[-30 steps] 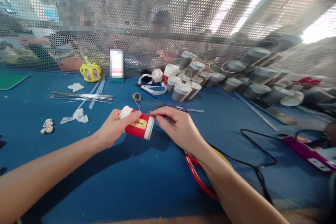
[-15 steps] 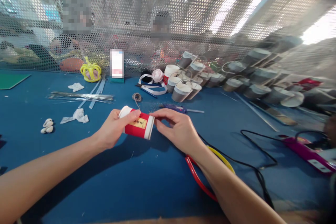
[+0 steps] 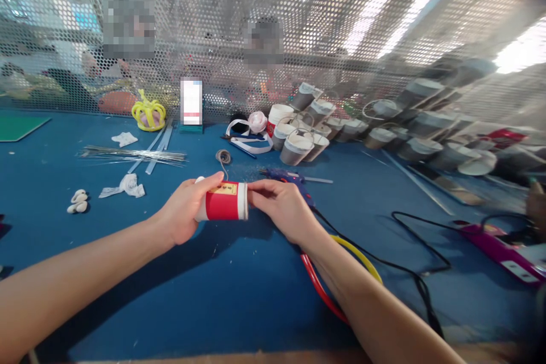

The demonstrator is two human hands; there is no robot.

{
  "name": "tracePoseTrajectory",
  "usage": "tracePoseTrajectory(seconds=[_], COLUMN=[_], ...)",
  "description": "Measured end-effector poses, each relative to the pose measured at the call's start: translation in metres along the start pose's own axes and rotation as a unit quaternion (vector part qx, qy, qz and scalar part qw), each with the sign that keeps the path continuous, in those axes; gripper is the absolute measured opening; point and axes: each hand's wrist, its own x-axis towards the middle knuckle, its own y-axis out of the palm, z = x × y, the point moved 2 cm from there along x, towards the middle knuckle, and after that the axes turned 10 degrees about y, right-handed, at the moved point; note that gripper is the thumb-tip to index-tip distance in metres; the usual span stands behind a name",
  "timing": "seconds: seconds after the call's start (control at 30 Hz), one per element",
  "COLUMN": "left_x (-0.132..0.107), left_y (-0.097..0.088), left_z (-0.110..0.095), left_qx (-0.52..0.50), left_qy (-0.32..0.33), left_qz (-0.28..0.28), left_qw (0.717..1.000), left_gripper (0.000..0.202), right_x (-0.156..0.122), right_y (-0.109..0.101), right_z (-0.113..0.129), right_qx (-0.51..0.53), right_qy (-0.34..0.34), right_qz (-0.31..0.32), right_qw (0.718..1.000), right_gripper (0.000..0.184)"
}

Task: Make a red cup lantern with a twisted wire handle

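A paper cup [image 3: 224, 210] with a red band and a gold label lies on its side in the air, its rim facing right. My left hand [image 3: 185, 207] is wrapped round its base end, thumb on top. At the rim, my right hand [image 3: 279, 205] has its fingers pinched together against the cup's edge; anything between the fingertips is hidden. From a small coil of grey-brown cord [image 3: 223, 157] on the table, one strand runs down behind the cup. Beyond my right hand lies a blue glue gun [image 3: 288, 176] with a clear glue stick in it.
Grey cups [image 3: 296, 148] with handles are stacked at the back right. Thin wires [image 3: 132, 154] and clear sticks lie back left, near a yellow crown-like piece [image 3: 148, 114]. A phone [image 3: 191, 102] stands before the mesh screen. A purple power strip [image 3: 499, 250] and cables lie right.
The cup has turned in my left hand: its label has rolled upward and it lies more level. My right fingers have closed together at the rim.
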Motion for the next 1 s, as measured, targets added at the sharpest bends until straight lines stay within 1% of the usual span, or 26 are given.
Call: tracePoseTrajectory(seconds=[0.13,0.23,0.33,0.47,0.57,0.63,0.7,0.77,0.87,0.93,1.0], left_x=[0.000,-0.001,-0.001,-0.001,-0.002,-0.003,-0.004,-0.006,-0.006,-0.005,-0.003], left_y=[0.003,0.006,0.007,0.007,0.006,0.005,0.003,0.002,-0.001,-0.002,-0.002], left_z=[-0.001,-0.002,-0.003,-0.003,-0.002,-0.001,0.001,0.002,0.000,-0.004,-0.009], left_qx=[-0.014,-0.025,-0.045,-0.047,-0.035,-0.030,-0.023,-0.012,0.001,0.006,0.013], left_qy=[-0.022,-0.047,-0.066,-0.067,-0.049,-0.021,0.013,0.051,0.091,0.080,0.038], left_qz=[-0.001,-0.010,0.007,0.013,0.005,0.002,0.012,0.043,0.096,0.116,0.129], left_qw=[1.000,0.999,0.997,0.997,0.998,0.999,1.000,0.998,0.991,0.990,0.991], left_gripper=[0.021,0.020,0.023,0.023,0.020,0.018,0.019,0.019,0.017,0.019,0.022], right_x=[0.003,0.003,0.004,0.006,0.005,0.002,-0.002,-0.007,-0.014,-0.017,-0.019], right_y=[0.001,0.002,0.002,0.004,0.004,0.003,0.001,-0.001,-0.004,-0.006,-0.008], right_z=[-0.004,-0.007,-0.009,-0.011,-0.010,-0.007,-0.002,0.003,0.009,0.011,0.013], right_qx=[0.035,0.042,0.059,0.074,0.067,0.054,0.026,-0.010,-0.064,-0.097,-0.125], right_qy=[0.042,0.053,0.058,0.060,0.043,0.018,-0.026,-0.094,-0.207,-0.259,-0.294], right_qz=[0.017,0.021,0.034,0.047,0.042,0.030,0.006,-0.030,-0.090,-0.122,-0.147], right_qw=[0.998,0.998,0.996,0.994,0.996,0.998,0.999,0.995,0.972,0.953,0.936], right_gripper=[0.017,0.015,0.014,0.013,0.013,0.014,0.014,0.014,0.015,0.016,0.016])
